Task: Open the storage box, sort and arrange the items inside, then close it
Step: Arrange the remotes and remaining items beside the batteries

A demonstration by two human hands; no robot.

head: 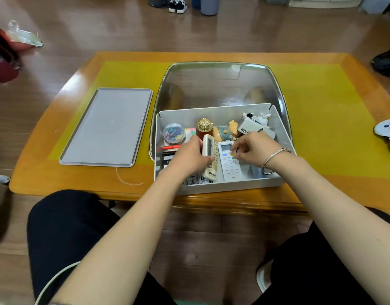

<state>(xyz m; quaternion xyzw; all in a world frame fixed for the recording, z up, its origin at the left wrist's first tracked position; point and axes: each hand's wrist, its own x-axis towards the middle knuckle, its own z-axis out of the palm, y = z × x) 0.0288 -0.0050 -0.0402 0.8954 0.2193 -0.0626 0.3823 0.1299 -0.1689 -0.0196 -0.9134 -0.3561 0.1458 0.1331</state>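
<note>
The white storage box [211,187] stands open on the table, its clear domed lid [220,84] tipped back behind it. My left hand [190,158] grips a cream remote control [209,150], tilted on its edge in the middle of the box. My right hand [253,145] has curled fingertips touching the top of a white remote control [230,166] lying flat beside it. Further back in the box are a round tub of coloured clips [173,133], a red bottle with a gold cap [204,126], a pig figurine [226,132] and a small white fan box [248,126].
A grey tray [108,126] lies on the yellow mat [321,119] left of the box. A white game controller [388,130] sits at the table's right edge. Shoes and a bin stand on the wooden floor beyond the table. My knees are below the table's near edge.
</note>
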